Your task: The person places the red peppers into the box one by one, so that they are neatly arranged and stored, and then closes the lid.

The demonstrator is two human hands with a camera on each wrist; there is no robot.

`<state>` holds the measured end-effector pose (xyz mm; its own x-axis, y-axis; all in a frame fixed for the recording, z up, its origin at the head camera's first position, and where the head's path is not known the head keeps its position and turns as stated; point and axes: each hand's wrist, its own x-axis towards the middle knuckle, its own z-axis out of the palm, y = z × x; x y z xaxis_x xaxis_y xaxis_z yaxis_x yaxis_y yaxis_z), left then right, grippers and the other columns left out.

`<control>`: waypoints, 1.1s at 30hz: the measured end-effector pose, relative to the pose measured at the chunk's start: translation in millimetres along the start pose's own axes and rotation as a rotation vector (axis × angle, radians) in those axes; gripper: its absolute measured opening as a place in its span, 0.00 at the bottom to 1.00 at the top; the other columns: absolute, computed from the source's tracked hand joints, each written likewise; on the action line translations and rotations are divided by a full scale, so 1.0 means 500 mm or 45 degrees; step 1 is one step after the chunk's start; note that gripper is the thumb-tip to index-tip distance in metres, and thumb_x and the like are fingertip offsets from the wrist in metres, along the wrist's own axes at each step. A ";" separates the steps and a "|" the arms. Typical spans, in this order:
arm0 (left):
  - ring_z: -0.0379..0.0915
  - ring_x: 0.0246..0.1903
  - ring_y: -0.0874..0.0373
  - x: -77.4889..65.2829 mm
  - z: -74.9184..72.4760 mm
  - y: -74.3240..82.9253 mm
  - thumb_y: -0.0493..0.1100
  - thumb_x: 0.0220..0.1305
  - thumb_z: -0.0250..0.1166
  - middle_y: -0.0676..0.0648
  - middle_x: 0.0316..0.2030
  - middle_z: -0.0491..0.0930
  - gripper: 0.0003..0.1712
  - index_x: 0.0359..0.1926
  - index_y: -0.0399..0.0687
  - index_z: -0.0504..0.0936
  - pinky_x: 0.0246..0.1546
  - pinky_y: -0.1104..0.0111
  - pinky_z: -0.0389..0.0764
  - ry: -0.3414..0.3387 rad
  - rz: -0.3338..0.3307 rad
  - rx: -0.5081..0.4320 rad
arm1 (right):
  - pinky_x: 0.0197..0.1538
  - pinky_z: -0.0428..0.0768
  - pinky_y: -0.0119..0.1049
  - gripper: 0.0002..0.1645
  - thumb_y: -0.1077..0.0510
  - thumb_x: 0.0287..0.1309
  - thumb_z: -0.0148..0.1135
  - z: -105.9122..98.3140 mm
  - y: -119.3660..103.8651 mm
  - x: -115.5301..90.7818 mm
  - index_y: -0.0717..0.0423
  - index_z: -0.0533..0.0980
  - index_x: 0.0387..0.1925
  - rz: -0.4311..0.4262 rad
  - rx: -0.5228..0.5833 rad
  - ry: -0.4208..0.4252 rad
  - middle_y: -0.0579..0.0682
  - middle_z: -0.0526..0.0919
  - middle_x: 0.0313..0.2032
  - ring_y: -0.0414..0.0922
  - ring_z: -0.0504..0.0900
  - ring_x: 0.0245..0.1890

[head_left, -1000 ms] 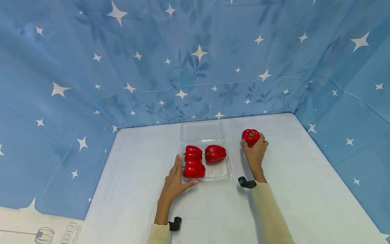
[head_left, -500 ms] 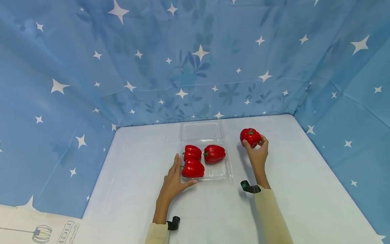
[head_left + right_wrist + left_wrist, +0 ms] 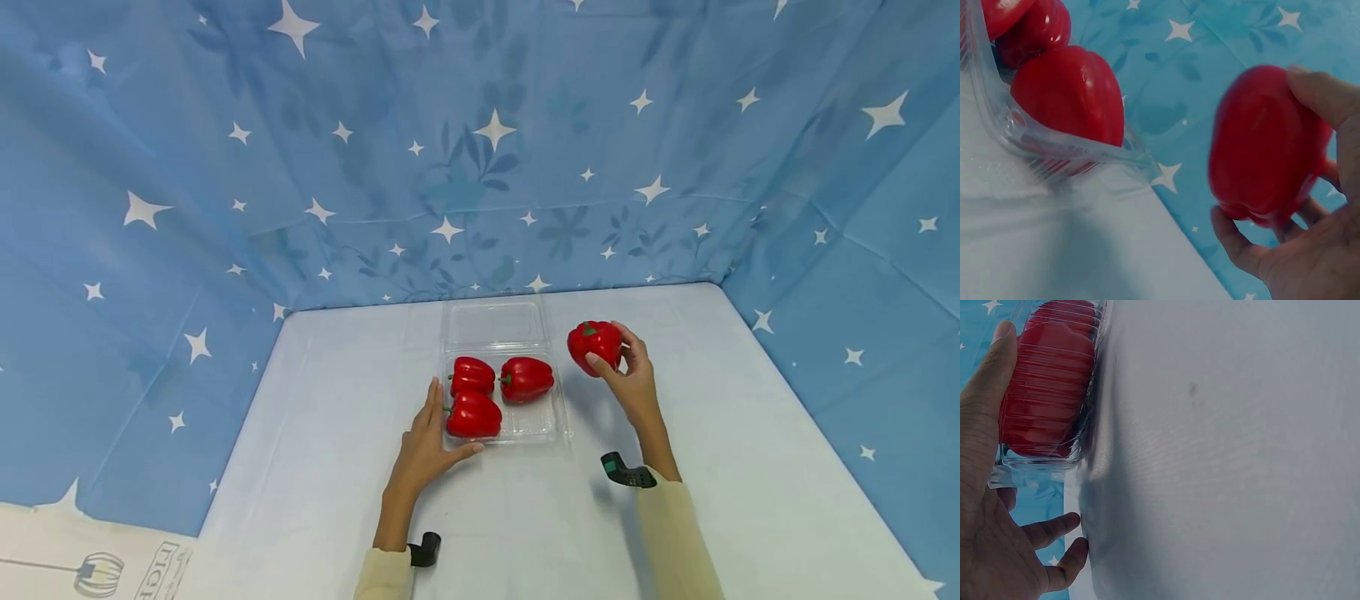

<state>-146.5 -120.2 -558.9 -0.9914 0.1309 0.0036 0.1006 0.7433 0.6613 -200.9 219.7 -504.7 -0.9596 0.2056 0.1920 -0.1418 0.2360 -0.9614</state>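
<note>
My right hand holds a red bell pepper between thumb and fingers, up off the table and right of a clear plastic clamshell box. In the right wrist view the held pepper hangs apart from the box wall. Three red peppers lie in the box: one at the back left, one at the front left, one at the right. My left hand rests at the box's left front corner, fingers straight along its side and thumb along the front.
The box's clear lid lies folded back behind it. A white cloth covers the table. Blue star-patterned curtains stand at the back and both sides. Each wrist carries a small black camera, such as the right one.
My right hand has moved left with the pepper, nearer to the box, and the pepper has turned a little. The left hand and the boxed peppers have stayed in place.
</note>
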 end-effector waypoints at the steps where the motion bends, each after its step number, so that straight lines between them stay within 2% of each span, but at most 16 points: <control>1: 0.49 0.75 0.42 0.000 0.000 0.000 0.72 0.46 0.70 0.50 0.78 0.42 0.71 0.78 0.58 0.34 0.60 0.31 0.61 0.003 0.005 -0.004 | 0.51 0.79 0.23 0.44 0.57 0.57 0.70 0.001 -0.004 -0.002 0.49 0.60 0.72 -0.009 -0.010 -0.050 0.54 0.64 0.69 0.47 0.67 0.62; 6: 0.49 0.75 0.42 0.002 -0.002 0.002 0.70 0.46 0.71 0.50 0.78 0.42 0.71 0.78 0.56 0.36 0.60 0.30 0.61 0.014 0.014 -0.006 | 0.58 0.77 0.48 0.48 0.57 0.54 0.72 0.010 -0.017 -0.014 0.50 0.59 0.72 -0.072 -0.087 -0.237 0.56 0.65 0.69 0.54 0.69 0.63; 10: 0.49 0.75 0.43 0.003 -0.003 0.002 0.72 0.45 0.70 0.52 0.78 0.42 0.71 0.78 0.57 0.37 0.60 0.29 0.60 0.012 0.008 -0.001 | 0.57 0.78 0.58 0.47 0.56 0.51 0.74 0.021 -0.020 -0.024 0.50 0.62 0.70 -0.163 -0.179 -0.340 0.56 0.68 0.66 0.55 0.69 0.63; 16: 0.48 0.75 0.44 0.003 -0.004 0.001 0.74 0.45 0.69 0.52 0.78 0.42 0.71 0.78 0.58 0.36 0.59 0.27 0.57 0.002 -0.007 0.003 | 0.55 0.79 0.59 0.44 0.54 0.51 0.74 0.039 -0.020 -0.043 0.50 0.66 0.69 -0.297 -0.299 -0.453 0.57 0.71 0.62 0.55 0.71 0.61; 22: 0.48 0.75 0.43 0.003 -0.003 0.002 0.73 0.46 0.69 0.51 0.78 0.41 0.71 0.78 0.59 0.35 0.60 0.28 0.58 0.004 -0.001 0.011 | 0.53 0.82 0.55 0.43 0.51 0.50 0.74 0.057 -0.020 -0.066 0.51 0.68 0.67 -0.361 -0.381 -0.519 0.56 0.72 0.62 0.53 0.71 0.59; 26: 0.50 0.75 0.42 0.004 -0.003 0.002 0.73 0.46 0.69 0.49 0.78 0.43 0.71 0.78 0.59 0.35 0.59 0.28 0.60 0.011 0.006 0.018 | 0.51 0.83 0.54 0.44 0.50 0.46 0.77 0.067 -0.016 -0.077 0.47 0.69 0.67 -0.375 -0.407 -0.552 0.54 0.72 0.61 0.51 0.69 0.59; 33: 0.51 0.74 0.41 0.001 -0.001 0.002 0.73 0.45 0.69 0.48 0.78 0.44 0.71 0.78 0.59 0.36 0.58 0.27 0.60 0.022 0.009 0.009 | 0.49 0.84 0.53 0.47 0.47 0.42 0.79 0.080 -0.013 -0.094 0.47 0.69 0.66 -0.352 -0.510 -0.580 0.56 0.72 0.60 0.53 0.69 0.59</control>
<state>-146.8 -119.7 -557.7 -0.9920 0.1247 0.0209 0.1078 0.7473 0.6557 -164.7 170.3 -515.3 -0.9200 -0.3146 0.2337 -0.3806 0.5752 -0.7241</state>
